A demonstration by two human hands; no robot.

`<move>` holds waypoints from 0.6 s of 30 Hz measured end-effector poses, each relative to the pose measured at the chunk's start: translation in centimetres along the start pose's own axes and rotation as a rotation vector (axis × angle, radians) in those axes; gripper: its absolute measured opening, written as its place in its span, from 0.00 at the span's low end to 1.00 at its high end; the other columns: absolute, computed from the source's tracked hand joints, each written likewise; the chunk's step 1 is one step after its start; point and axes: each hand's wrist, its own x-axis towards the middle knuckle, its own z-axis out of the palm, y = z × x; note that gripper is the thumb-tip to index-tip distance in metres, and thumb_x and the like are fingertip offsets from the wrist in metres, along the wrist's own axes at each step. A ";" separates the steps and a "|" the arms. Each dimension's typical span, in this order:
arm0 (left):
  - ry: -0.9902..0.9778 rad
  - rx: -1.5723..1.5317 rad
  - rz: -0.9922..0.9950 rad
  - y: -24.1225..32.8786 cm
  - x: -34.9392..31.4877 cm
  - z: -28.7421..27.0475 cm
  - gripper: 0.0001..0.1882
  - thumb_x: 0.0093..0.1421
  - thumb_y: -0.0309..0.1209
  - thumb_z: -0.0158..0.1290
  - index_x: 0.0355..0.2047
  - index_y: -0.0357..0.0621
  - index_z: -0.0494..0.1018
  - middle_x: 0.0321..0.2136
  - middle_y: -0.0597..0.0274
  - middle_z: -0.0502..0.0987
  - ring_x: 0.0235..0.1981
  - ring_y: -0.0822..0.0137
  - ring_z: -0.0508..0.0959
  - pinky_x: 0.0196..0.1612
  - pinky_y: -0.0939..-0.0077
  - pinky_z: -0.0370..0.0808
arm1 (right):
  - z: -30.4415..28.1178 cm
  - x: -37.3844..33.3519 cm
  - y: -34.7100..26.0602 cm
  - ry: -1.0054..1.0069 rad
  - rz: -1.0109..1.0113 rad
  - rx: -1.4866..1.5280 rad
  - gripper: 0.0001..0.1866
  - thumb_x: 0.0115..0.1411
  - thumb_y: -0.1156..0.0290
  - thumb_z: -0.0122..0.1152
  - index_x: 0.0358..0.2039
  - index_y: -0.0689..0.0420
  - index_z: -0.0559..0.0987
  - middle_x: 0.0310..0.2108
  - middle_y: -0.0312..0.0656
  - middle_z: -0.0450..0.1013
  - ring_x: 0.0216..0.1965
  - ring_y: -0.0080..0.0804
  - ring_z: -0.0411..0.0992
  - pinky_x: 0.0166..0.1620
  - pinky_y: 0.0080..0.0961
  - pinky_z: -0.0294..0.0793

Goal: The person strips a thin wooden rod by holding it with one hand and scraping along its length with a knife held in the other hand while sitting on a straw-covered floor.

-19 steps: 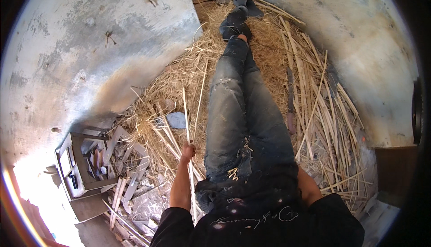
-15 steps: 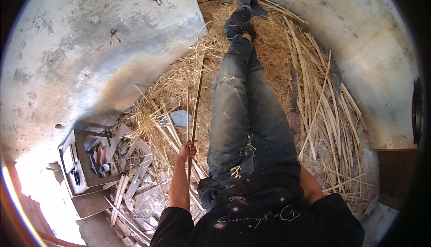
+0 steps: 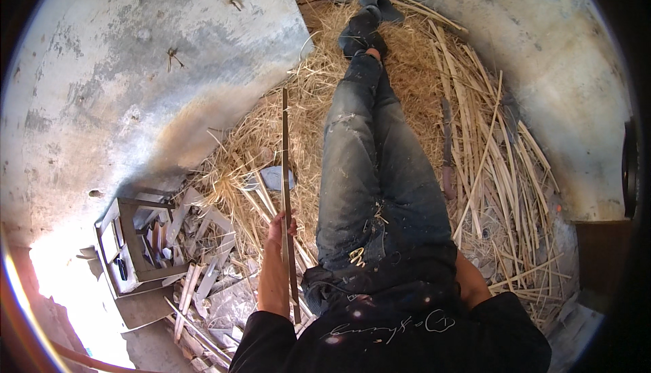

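Observation:
My left hand [image 3: 281, 226] is closed round a long, thin, dark brown strip [image 3: 285, 142] that looks like split bamboo. The strip stretches from beside my left forearm out over the shavings, left of my outstretched legs [image 3: 359, 163]. Part of the grip is hidden behind the strip. My right forearm [image 3: 471, 280] shows at my right hip, but the hand itself is hidden by my body. Under the strip's middle, a pale blue-grey flat piece [image 3: 272, 178] lies among the shavings.
Pale curly shavings [image 3: 413, 61] cover the floor around my legs. Many long pale strips [image 3: 468, 129] lie to the right, near a long dark tool with a reddish-brown handle [image 3: 448, 182]. A wooden frame box [image 3: 146, 275] and wood scraps [image 3: 220, 244] stand left. Stained walls [image 3: 169, 54] rise either side.
The strip in my left hand has swung leftward at its far end and turned, showing a broader face. Its near end now shows beside my forearm. My legs stay in place.

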 end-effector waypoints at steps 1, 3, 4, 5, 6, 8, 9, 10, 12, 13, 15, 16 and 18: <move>0.057 0.048 0.083 -0.4 -0.2 -1.4 0.21 0.70 0.50 0.47 0.45 0.44 0.71 0.18 0.63 0.68 0.16 0.69 0.66 0.20 0.71 0.65 | 0.1 0.1 -0.7 -0.008 -0.015 0.006 0.16 0.61 0.61 0.58 0.41 0.61 0.80 0.33 0.57 0.79 0.36 0.57 0.79 0.39 0.50 0.77; 0.158 0.226 0.082 -0.6 0.9 -2.8 0.17 0.70 0.45 0.49 0.43 0.44 0.71 0.19 0.63 0.69 0.15 0.69 0.66 0.21 0.70 0.67 | 0.2 0.2 -0.4 -0.001 -0.004 0.032 0.16 0.61 0.61 0.59 0.42 0.61 0.80 0.33 0.57 0.79 0.36 0.57 0.79 0.40 0.49 0.77; 0.280 0.356 0.078 -1.3 0.6 -3.9 0.13 0.70 0.41 0.51 0.42 0.45 0.70 0.20 0.62 0.71 0.15 0.69 0.67 0.22 0.69 0.69 | 0.1 0.3 -0.8 -0.008 -0.014 0.011 0.16 0.61 0.62 0.59 0.42 0.61 0.80 0.33 0.57 0.79 0.37 0.57 0.79 0.40 0.49 0.77; 0.371 0.506 0.084 -2.2 -0.2 -5.2 0.14 0.67 0.40 0.56 0.42 0.42 0.71 0.23 0.58 0.76 0.19 0.67 0.75 0.25 0.65 0.74 | 0.1 0.3 -1.3 -0.019 -0.023 -0.007 0.16 0.61 0.62 0.59 0.42 0.61 0.80 0.33 0.57 0.79 0.37 0.57 0.79 0.40 0.49 0.77; 0.334 0.537 0.083 -2.3 1.4 -5.0 0.14 0.67 0.40 0.56 0.42 0.42 0.71 0.23 0.58 0.76 0.19 0.67 0.75 0.25 0.65 0.74 | -0.1 0.3 0.0 0.006 0.006 0.015 0.16 0.61 0.62 0.59 0.42 0.61 0.80 0.33 0.57 0.79 0.37 0.57 0.79 0.40 0.49 0.77; 0.718 1.156 0.271 -4.0 1.7 -8.3 0.21 0.63 0.42 0.59 0.47 0.38 0.72 0.31 0.49 0.82 0.28 0.57 0.83 0.32 0.59 0.79 | 0.0 0.4 -0.9 -0.003 -0.009 0.024 0.16 0.61 0.62 0.59 0.42 0.61 0.80 0.34 0.57 0.79 0.37 0.57 0.79 0.40 0.49 0.77; 0.838 1.541 0.306 -3.9 1.5 -8.6 0.27 0.59 0.41 0.59 0.54 0.36 0.71 0.37 0.44 0.84 0.36 0.46 0.85 0.41 0.54 0.80 | 0.0 0.4 -1.0 -0.002 -0.007 0.028 0.16 0.61 0.62 0.59 0.42 0.61 0.80 0.34 0.57 0.79 0.37 0.57 0.79 0.40 0.49 0.78; 0.878 1.456 0.147 -3.5 2.4 -7.4 0.26 0.58 0.37 0.57 0.56 0.40 0.72 0.47 0.41 0.81 0.47 0.41 0.81 0.48 0.52 0.78 | -0.1 0.4 -0.3 0.005 0.008 0.024 0.16 0.61 0.62 0.59 0.42 0.61 0.80 0.34 0.57 0.79 0.37 0.57 0.79 0.41 0.49 0.78; 1.555 1.222 0.370 -6.4 0.3 -10.7 0.21 0.58 0.34 0.55 0.52 0.42 0.76 0.54 0.43 0.76 0.55 0.41 0.75 0.53 0.53 0.75 | 0.3 0.1 -3.5 -0.038 -0.062 0.011 0.16 0.61 0.62 0.59 0.42 0.62 0.79 0.34 0.57 0.79 0.37 0.57 0.79 0.41 0.49 0.78; 1.519 1.223 0.372 -6.9 1.5 -8.3 0.21 0.58 0.34 0.55 0.52 0.42 0.76 0.54 0.43 0.76 0.55 0.41 0.75 0.53 0.53 0.75 | -0.5 0.1 -2.3 -0.015 -0.039 0.002 0.16 0.61 0.62 0.59 0.42 0.62 0.79 0.34 0.57 0.79 0.37 0.57 0.79 0.41 0.49 0.78; 1.364 1.386 0.346 -6.2 1.6 -2.0 0.20 0.58 0.33 0.58 0.51 0.43 0.76 0.56 0.45 0.72 0.56 0.42 0.73 0.57 0.53 0.72 | -0.5 0.1 0.0 -0.001 0.010 -0.009 0.16 0.61 0.62 0.59 0.42 0.62 0.79 0.34 0.57 0.79 0.37 0.57 0.79 0.41 0.49 0.78; 1.375 1.384 0.348 -5.8 1.1 -1.8 0.20 0.58 0.33 0.58 0.51 0.43 0.76 0.56 0.45 0.72 0.56 0.42 0.73 0.57 0.53 0.72 | -0.4 0.3 -0.1 0.000 0.003 -0.010 0.17 0.61 0.62 0.59 0.43 0.62 0.79 0.34 0.57 0.79 0.37 0.58 0.79 0.41 0.49 0.78; 0.959 1.612 0.318 -5.2 0.2 -1.4 0.25 0.57 0.32 0.59 0.55 0.43 0.72 0.56 0.42 0.71 0.56 0.42 0.73 0.55 0.51 0.74 | -0.3 0.4 -0.2 -0.005 -0.010 -0.016 0.17 0.61 0.62 0.59 0.43 0.62 0.79 0.34 0.57 0.79 0.38 0.58 0.79 0.42 0.49 0.78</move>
